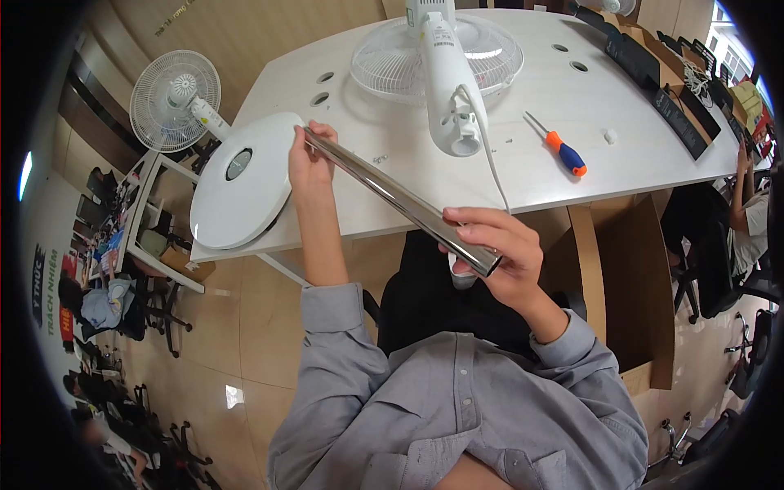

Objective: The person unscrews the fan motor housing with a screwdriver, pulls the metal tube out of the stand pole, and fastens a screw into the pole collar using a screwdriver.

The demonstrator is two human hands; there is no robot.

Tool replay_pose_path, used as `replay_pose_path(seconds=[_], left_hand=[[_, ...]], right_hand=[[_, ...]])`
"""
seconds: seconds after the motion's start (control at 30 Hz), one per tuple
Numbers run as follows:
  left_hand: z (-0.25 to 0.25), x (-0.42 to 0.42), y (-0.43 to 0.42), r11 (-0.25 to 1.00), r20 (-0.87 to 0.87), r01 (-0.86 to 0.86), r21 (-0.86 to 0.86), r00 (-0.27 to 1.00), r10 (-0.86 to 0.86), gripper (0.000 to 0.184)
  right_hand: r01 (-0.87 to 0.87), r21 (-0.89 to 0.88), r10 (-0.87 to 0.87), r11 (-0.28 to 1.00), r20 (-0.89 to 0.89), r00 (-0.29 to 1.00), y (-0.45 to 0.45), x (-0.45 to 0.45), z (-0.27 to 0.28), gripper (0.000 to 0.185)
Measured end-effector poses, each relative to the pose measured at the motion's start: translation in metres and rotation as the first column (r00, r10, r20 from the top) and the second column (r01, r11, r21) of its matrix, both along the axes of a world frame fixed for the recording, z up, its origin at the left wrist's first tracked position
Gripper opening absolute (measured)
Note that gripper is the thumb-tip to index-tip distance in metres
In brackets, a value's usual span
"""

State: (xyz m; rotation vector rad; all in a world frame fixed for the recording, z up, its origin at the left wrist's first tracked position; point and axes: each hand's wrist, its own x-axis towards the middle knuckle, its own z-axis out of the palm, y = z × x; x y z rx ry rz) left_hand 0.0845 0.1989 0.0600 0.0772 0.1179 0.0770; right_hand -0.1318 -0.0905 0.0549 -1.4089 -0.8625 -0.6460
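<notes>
A shiny metal tube [392, 192] slants across the space in front of the table's edge. My left hand [312, 159] grips its upper left end, and my right hand [500, 249] holds its lower right end, with fingers around it. A white round base [245, 184] lies at the table's left, close beside my left hand. Beyond the tube, a white fan body [445, 82] with its wire cage [384, 61] rests on the table, its cable hanging over the edge. An orange and blue screwdriver [565, 153] lies to the right.
Small screws [380, 158] and a small white piece [610, 136] lie on the white table [359, 131]. Another fan [175, 98] stands at the left. An open cardboard box [637, 294] is below the table at right. People sit at both sides.
</notes>
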Motion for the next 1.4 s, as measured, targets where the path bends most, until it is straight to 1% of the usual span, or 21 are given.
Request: replay_pose_path(seconds=[0.1, 0.2, 0.23, 0.37, 0.5, 0.6, 0.7, 0.8, 0.87, 0.93, 1.03, 1.17, 1.27, 1.37, 1.4], left_hand=[[-0.014, -0.008, -0.011, 0.995, -0.047, -0.031, 0.097, 0.998, 0.036, 0.029], [-0.030, -0.011, -0.014, 0.995, -0.082, 0.028, 0.100, 0.996, -0.020, 0.027], [-0.036, -0.012, -0.015, 0.991, -0.053, 0.046, 0.126, 0.998, -0.040, 0.026], [-0.048, -0.017, -0.018, 0.986, -0.048, 0.088, 0.139, 0.995, -0.082, 0.026], [-0.039, -0.029, -0.031, 0.988, -0.158, -0.005, 0.153, 0.987, 0.030, 0.024], [-0.038, -0.038, -0.037, 0.983, -0.184, -0.026, 0.179, 0.981, 0.060, 0.023], [-0.038, -0.041, -0.040, 0.983, -0.207, -0.042, 0.176, 0.975, 0.078, 0.023], [-0.038, -0.043, -0.040, 0.986, -0.216, -0.058, 0.156, 0.972, 0.091, 0.022], [-0.043, -0.041, -0.035, 0.989, -0.192, -0.050, 0.136, 0.978, 0.076, 0.020], [-0.044, -0.042, -0.035, 0.987, -0.181, -0.063, 0.146, 0.979, 0.089, 0.020], [-0.043, -0.045, -0.035, 0.984, -0.180, -0.080, 0.157, 0.978, 0.108, 0.019], [-0.047, -0.044, -0.034, 0.986, -0.175, -0.078, 0.151, 0.979, 0.104, 0.019], [-0.054, -0.040, -0.031, 0.988, -0.160, -0.057, 0.143, 0.984, 0.080, 0.021], [-0.051, -0.038, -0.034, 0.988, -0.211, -0.051, 0.147, 0.974, 0.081, 0.025], [-0.047, -0.040, -0.038, 0.983, -0.216, -0.041, 0.178, 0.973, 0.079, 0.024]], right_hand=[[0.062, 0.036, -0.062, 0.997, -0.005, 0.998, 0.010, 0.003, 0.029, 0.046], [0.118, -0.002, -0.117, 0.993, 0.126, 0.985, 0.017, 0.006, 0.052, 0.045], [0.127, 0.013, -0.127, 0.992, 0.125, 0.984, 0.021, 0.006, 0.056, 0.045], [0.143, 0.047, -0.147, 0.989, 0.099, 0.984, 0.026, 0.006, 0.063, 0.045], [0.188, 0.051, -0.191, 0.981, 0.071, 0.979, 0.020, 0.007, 0.070, 0.044], [0.139, 0.100, -0.142, 0.985, 0.022, 0.990, 0.018, 0.008, 0.067, 0.044], [0.106, 0.151, -0.090, 0.983, -0.110, 0.990, 0.019, 0.006, 0.063, 0.045], [0.010, 0.297, 0.038, 0.955, -0.153, 0.988, 0.022, 0.007, 0.057, 0.048], [-0.032, 0.418, 0.064, 0.908, -0.065, 0.996, 0.029, 0.014, 0.054, 0.049], [-0.045, 0.450, 0.064, 0.892, -0.027, 0.998, 0.029, 0.018, 0.051, 0.050], [-0.020, 0.403, 0.047, 0.915, -0.057, 0.997, 0.024, 0.020, 0.049, 0.052], [-0.014, 0.421, 0.058, 0.907, -0.092, 0.994, 0.024, 0.020, 0.047, 0.052], [-0.015, 0.429, 0.055, 0.903, -0.081, 0.995, 0.025, 0.021, 0.045, 0.051], [-0.032, 0.406, 0.047, 0.913, -0.028, 0.998, 0.028, 0.020, 0.045, 0.050], [-0.042, 0.393, 0.047, 0.918, -0.005, 0.999, 0.029, 0.019, 0.046, 0.050]])
